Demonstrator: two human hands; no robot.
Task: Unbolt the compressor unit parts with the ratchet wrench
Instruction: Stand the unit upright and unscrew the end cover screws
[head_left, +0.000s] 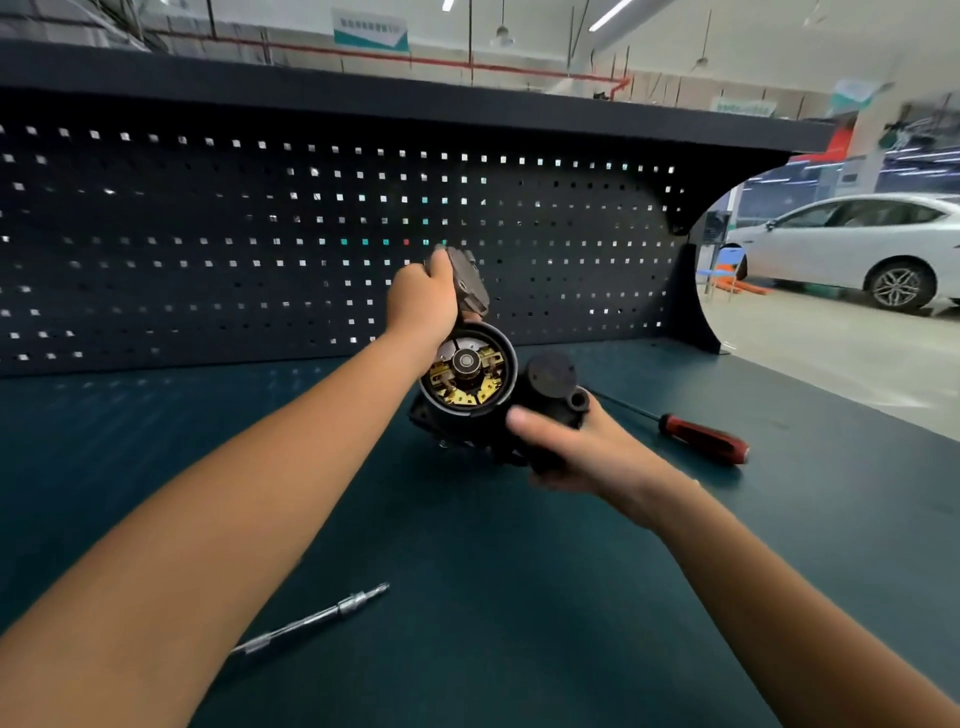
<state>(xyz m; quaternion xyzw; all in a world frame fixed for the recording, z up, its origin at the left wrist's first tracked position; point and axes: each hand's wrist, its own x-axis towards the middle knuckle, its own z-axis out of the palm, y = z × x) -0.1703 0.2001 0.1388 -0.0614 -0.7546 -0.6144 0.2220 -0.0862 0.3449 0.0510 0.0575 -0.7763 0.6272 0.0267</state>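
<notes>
The dark compressor unit (470, 382) stands on the green bench top (519, 597), its round open end facing me with brass brush parts and a shaft inside. My left hand (423, 301) grips a grey metal part (470, 280) raised just above the unit's round housing. My right hand (571, 447) grips the unit's black right-hand body from below and the side. The silver ratchet wrench (311, 618) lies loose on the bench near the front left, partly hidden under my left forearm.
A red-handled screwdriver (701, 439) lies on the bench right of the unit. A dark pegboard (260, 234) walls off the back under a shelf. A white car (857, 244) stands beyond the bench's right end.
</notes>
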